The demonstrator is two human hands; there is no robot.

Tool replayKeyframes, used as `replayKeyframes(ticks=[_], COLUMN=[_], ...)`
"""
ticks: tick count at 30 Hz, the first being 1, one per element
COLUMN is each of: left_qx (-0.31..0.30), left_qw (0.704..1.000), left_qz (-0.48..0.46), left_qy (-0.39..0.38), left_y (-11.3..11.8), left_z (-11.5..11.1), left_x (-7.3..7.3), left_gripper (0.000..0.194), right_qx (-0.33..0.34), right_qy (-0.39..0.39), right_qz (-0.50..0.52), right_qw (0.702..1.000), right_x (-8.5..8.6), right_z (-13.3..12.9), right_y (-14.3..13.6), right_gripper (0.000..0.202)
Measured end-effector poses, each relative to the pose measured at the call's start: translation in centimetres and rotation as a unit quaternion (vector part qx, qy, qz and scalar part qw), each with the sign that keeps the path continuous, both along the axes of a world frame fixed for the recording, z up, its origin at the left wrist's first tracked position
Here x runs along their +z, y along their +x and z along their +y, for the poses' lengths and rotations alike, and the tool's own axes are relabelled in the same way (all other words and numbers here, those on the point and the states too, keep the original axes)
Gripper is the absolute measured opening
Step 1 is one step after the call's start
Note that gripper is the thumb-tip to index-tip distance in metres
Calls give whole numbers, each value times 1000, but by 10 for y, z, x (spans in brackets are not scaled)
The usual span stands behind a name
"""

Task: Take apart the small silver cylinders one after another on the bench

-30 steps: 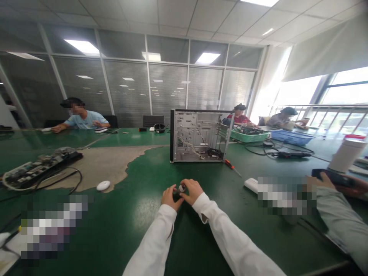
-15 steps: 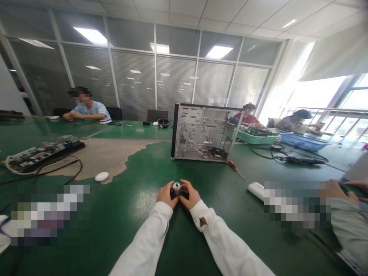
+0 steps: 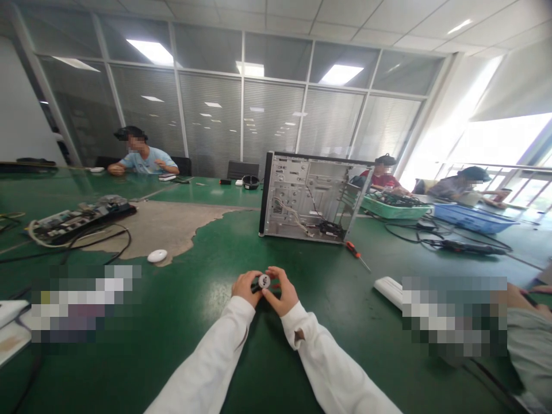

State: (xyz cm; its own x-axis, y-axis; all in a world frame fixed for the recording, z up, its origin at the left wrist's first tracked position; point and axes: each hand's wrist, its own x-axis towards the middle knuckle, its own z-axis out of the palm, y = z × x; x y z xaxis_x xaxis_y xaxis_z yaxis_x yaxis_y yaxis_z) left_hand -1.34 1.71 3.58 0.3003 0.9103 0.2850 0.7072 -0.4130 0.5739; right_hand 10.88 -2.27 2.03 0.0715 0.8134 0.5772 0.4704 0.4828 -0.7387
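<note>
A small round metallic piece (image 3: pixel 264 281) is between my two hands, just above the green table (image 3: pixel 207 351). My right hand (image 3: pixel 282 292) pinches it, thumb and fingers curved around its right side. Fingers of my left hand (image 3: pixel 247 288) close on its left side, where a dark part shows. Behind my hands stands an open metal computer case (image 3: pixel 314 198), with cables inside. An orange and black screwdriver (image 3: pixel 353 250) lies at the case's right front corner.
A white oval object (image 3: pixel 157 256) and a stripped electronic assembly (image 3: pixel 81 218) with cables lie left. To the right are a white bar-shaped object (image 3: pixel 388 287), a green basket (image 3: pixel 394 210), a blue basket (image 3: pixel 474 217) and a black cabled tool (image 3: pixel 470 247). Several people sit around.
The metallic piece has tilted, so its round end now faces me more. My hands have shifted slightly left in the view, while the surroundings appear further right.
</note>
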Motion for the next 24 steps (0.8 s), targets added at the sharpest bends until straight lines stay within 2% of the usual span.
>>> replayKeyframes(ticks=[5,12,24], left_qx=[16,-3,24], left_qw=[999,997,1000], left_qz=[-25,-46,1], left_qy=[17,55,12], left_y=[-1,-4,0], left_z=[-2,1,-2], left_x=[5,1,2], left_gripper=[34,33,34], right_qx=[17,22,-20], right_qy=[1,-1,-7], right_qz=[14,14,7], right_qw=[1000,1000,1000], right_x=[1,0,-3], right_z=[-2,-2,1], right_y=[-2,-2,-1], right_gripper=[56,61,55])
